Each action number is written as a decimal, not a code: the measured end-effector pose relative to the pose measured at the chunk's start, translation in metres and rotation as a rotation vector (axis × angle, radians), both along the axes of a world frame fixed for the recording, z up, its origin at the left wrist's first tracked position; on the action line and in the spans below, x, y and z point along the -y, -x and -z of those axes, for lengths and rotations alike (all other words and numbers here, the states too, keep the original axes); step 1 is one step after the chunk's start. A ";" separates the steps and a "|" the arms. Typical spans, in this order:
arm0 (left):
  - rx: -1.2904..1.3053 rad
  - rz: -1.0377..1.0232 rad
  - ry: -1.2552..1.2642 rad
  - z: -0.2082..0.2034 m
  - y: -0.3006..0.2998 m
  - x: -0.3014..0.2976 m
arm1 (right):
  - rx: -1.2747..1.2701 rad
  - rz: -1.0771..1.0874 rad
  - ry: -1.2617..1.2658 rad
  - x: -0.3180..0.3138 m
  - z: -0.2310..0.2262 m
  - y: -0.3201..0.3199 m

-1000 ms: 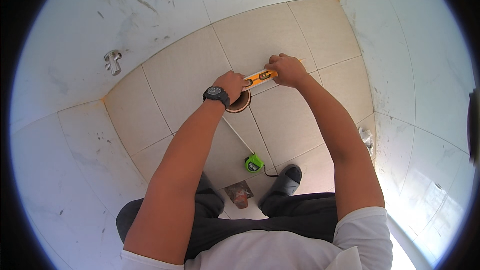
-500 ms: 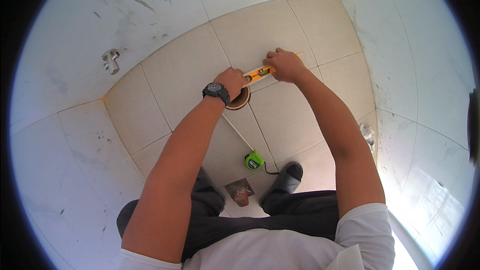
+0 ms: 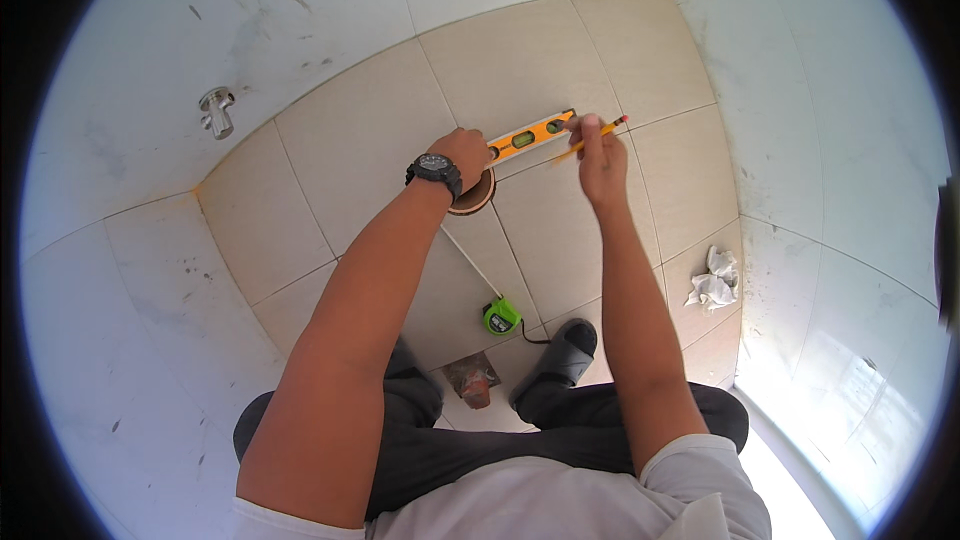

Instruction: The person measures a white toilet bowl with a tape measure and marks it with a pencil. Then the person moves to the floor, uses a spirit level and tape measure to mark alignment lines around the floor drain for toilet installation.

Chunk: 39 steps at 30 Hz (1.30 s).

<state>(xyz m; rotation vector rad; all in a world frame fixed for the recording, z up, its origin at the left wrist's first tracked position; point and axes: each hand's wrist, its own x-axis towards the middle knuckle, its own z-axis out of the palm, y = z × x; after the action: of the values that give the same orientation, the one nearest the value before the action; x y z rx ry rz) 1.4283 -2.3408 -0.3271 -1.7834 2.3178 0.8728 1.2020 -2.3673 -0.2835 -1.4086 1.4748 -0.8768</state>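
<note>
My left hand (image 3: pixel 461 154), with a black watch on the wrist, grips the near-left end of a yellow spirit level (image 3: pixel 538 134). The level lies slanted on the beige floor tiles. Under and beside that hand is a round opening with a brown rim (image 3: pixel 474 206), partly hidden by the hand and wrist. My right hand (image 3: pixel 602 158) pinches a yellow pencil (image 3: pixel 617 124) near the level's far-right end. The pencil's tip points down and left beside the level's edge. A green tape measure (image 3: pixel 502 317) lies nearer me, its blade drawn out toward the round opening.
Between my slippered feet lies a dark square patch with a reddish lump (image 3: pixel 475 392). Crumpled white material (image 3: pixel 714 280) rests by the right wall. A chrome valve (image 3: pixel 217 112) juts from the marbled left wall (image 3: pixel 120 140).
My right hand has moved off the level's far end, to the right and nearer me, uncovering that end. The pencil now shows clearly in its fingers. My left hand stays on the level.
</note>
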 end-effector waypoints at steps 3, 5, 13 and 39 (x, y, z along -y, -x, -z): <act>-0.017 -0.016 -0.019 -0.003 -0.001 0.002 | -0.032 0.032 -0.043 -0.029 0.010 -0.013; -0.030 -0.028 -0.016 -0.005 0.000 0.003 | 0.040 0.078 -0.070 -0.042 0.019 -0.023; -0.039 -0.149 -0.098 -0.010 0.003 0.005 | 0.053 0.114 -0.188 -0.051 0.028 -0.039; -0.003 -0.055 -0.044 -0.003 0.000 0.006 | 0.154 0.257 -0.303 -0.053 0.039 -0.039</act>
<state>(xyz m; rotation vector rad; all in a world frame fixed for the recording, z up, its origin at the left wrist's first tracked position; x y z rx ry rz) 1.4280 -2.3469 -0.3238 -1.8374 2.2425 0.9274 1.2407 -2.3140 -0.3223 -0.9252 1.6135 -0.8545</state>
